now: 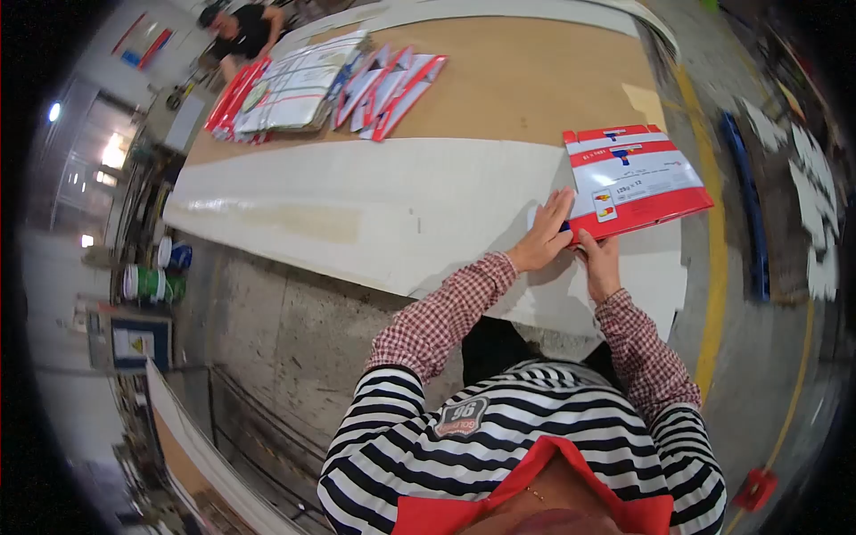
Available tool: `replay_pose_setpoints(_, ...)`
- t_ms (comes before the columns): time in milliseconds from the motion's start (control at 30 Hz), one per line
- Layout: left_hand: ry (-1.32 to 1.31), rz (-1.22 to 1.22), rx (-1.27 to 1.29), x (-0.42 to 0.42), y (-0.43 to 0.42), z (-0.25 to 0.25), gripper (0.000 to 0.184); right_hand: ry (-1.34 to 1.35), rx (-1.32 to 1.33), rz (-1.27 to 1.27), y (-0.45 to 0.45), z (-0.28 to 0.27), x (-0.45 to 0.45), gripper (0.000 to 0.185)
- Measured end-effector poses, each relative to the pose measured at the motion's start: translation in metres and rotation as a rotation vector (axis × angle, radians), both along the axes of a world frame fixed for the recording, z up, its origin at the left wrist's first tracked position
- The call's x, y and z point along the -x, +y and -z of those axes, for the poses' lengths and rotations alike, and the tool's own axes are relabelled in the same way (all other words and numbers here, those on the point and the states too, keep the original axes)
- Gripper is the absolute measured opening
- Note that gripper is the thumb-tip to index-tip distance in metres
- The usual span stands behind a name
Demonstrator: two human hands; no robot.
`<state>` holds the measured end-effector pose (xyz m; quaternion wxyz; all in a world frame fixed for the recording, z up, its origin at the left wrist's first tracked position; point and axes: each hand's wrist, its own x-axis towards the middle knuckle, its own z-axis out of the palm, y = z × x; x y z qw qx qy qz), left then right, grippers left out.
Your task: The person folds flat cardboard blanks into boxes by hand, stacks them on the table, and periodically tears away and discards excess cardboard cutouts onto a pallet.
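Observation:
A flattened printed carton [637, 174], red and white with blue marks, lies at the right part of the table, tilted a little. My left hand [541, 237] is at its near left corner, fingers fairly straight along the left edge and the thumb by the corner, gripping it. Just to the right, my right hand [601, 266] pinches the near edge between thumb and fingers; some of those fingers are hidden under the carton.
The table has a white sheet [446, 187] in front and brown board [526, 80] behind. Fanned red-and-white cartons [392, 94] lie beside a strapped stack [294, 85] at the far left. A co-worker [245, 36] is behind it. Pallets of sheets [785, 178] stand right.

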<state>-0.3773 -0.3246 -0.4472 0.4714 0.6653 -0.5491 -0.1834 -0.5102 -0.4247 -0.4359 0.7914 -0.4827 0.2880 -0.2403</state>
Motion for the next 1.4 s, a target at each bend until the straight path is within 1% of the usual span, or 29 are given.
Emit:
replay_pose_setpoints(100, 0.124, -0.330, 0.286, -0.012, 0.006, -0.012, 0.066, -0.115, 0.312, -0.029, -0.063, -0.016, -0.045, 0.050)
replay_pose_setpoints(133, 0.017, -0.426, 0.326, -0.017, 0.017, -0.015, 0.064, -0.127, 0.325, -0.087, -0.088, -0.030, -0.062, 0.050)
replay_pose_setpoints(167, -0.049, -0.466, 0.229, -0.025, 0.031, -0.013, 0.064, -0.138, 0.336, -0.140, -0.114, -0.043, -0.082, 0.050)
replay_pose_setpoints(233, -0.153, -0.541, 0.020, -0.032, 0.052, -0.004, 0.064, 0.011, 0.318, -0.316, -0.169, -0.056, -0.122, 0.046)
replay_pose_setpoints(300, -0.297, -0.492, -0.119, -0.031, 0.060, 0.017, 0.066, 0.069, 0.374, -0.337, -0.193, -0.069, -0.156, 0.039)
replay_pose_setpoints(333, -0.349, -0.449, -0.175, -0.027, 0.063, 0.024, 0.067, 0.132, 0.389, -0.420, -0.227, -0.056, -0.179, 0.041)
replay_pose_setpoints(367, -0.403, -0.402, -0.234, -0.025, 0.065, 0.029, 0.069, 0.235, 0.361, -0.510, -0.238, -0.060, -0.196, 0.041)
replay_pose_setpoints(400, -0.451, -0.376, -0.275, -0.022, 0.066, 0.021, 0.075, 0.298, 0.450, -0.590, -0.240, -0.067, -0.210, 0.042)
replay_pose_setpoints(433, -0.429, -0.380, -0.262, -0.021, 0.066, 0.020, 0.076, 0.366, 0.539, -0.667, -0.241, -0.071, -0.222, 0.043)
replay_pose_setpoints(533, -0.355, -0.376, -0.251, -0.022, 0.065, 0.017, 0.079, 0.462, 0.764, -0.684, -0.224, -0.060, -0.276, 0.047)
replay_pose_setpoints(633, -0.318, -0.346, -0.275, -0.023, 0.067, 0.013, 0.082, 0.367, 0.765, -0.537, -0.189, -0.024, -0.353, 0.046)
replay_pose_setpoints(700, -0.308, -0.343, -0.274, -0.023, 0.068, 0.012, 0.083, 0.318, 0.872, -0.342, -0.154, 0.019, -0.422, 0.049)
replay_pose_setpoints(767, -0.269, -0.344, -0.247, -0.023, 0.068, 0.013, 0.086, 0.169, 0.759, -0.299, -0.093, 0.056, -0.485, 0.046)
replay_pose_setpoints(833, -0.268, -0.351, -0.219, -0.021, 0.068, 0.020, 0.089, 0.209, 0.583, -0.218, -0.003, 0.044, -0.515, 0.040)
replay_pose_setpoints(867, -0.267, -0.316, -0.292, -0.021, 0.068, 0.021, 0.088, 0.284, 0.528, -0.260, 0.025, 0.037, -0.532, 0.041)
replay_pose_setpoints(900, -0.270, -0.306, -0.292, -0.020, 0.067, 0.024, 0.088, 0.358, 0.470, -0.306, 0.043, 0.033, -0.553, 0.041)
replay_pose_setpoints(967, -0.271, -0.288, -0.283, -0.018, 0.065, 0.026, 0.087, 0.284, 0.337, -0.354, 0.053, 0.051, -0.599, 0.037)
replay_pose_setpoints(1000, -0.249, -0.258, -0.339, -0.020, 0.067, 0.016, 0.089, 0.234, 0.242, -0.367, 0.051, 0.052, -0.608, 0.035)
replay_pose_setpoints(1033, -0.238, -0.278, -0.287, -0.022, 0.066, 0.016, 0.090, 0.190, 0.259, -0.407, 0.039, 0.059, -0.614, 0.041)
replay_pose_setpoints(1067, -0.223, -0.311, -0.235, -0.020, 0.065, 0.016, 0.092, 0.147, 0.278, -0.461, 0.023, 0.066, -0.616, 0.047)
replay_pose_setpoints(1100, -0.207, -0.357, -0.186, -0.019, 0.067, 0.015, 0.093, 0.137, 0.232, -0.477, 0.004, 0.069, -0.598, 0.054)
replay_pose_setpoints(1133, -0.191, -0.355, -0.199, -0.020, 0.068, 0.009, 0.094, 0.128, 0.185, -0.493, -0.015, 0.069, -0.578, 0.061)
replay_pose_setpoints(1200, -0.193, -0.365, -0.183, -0.021, 0.073, 0.008, 0.093, 0.202, 0.356, -0.552, 0.013, -0.019, -0.474, 0.071)
replay_pose_setpoints(1233, -0.205, -0.363, -0.168, -0.020, 0.073, 0.009, 0.093, 0.016, 0.613, -0.562, -0.002, -0.008, -0.450, 0.064)
replay_pose_setpoints(1267, -0.251, -0.416, -0.127, -0.017, 0.069, 0.016, 0.091, -0.024, 0.796, -0.594, -0.018, -0.001, -0.409, 0.067)
replay_pose_setpoints(1300, -0.244, -0.409, -0.142, -0.016, 0.070, 0.015, 0.091, -0.080, 0.952, -0.659, -0.041, 0.011, -0.360, 0.065)
replay_pose_setpoints(1333, -0.233, -0.398, -0.154, -0.018, 0.070, 0.013, 0.090, -0.051, 1.086, -0.670, -0.053, 0.011, -0.300, 0.065)
replay_pose_setpoints(1367, -0.223, -0.383, -0.165, -0.019, 0.069, 0.013, 0.090, 0.022, 1.282, -0.659, -0.055, -0.002, -0.237, 0.071)
replay_pose_setpoints(1400, -0.239, -0.407, -0.125, -0.018, 0.067, 0.022, 0.088, 0.031, 1.436, -0.692, -0.062, -0.014, -0.177, 0.079)
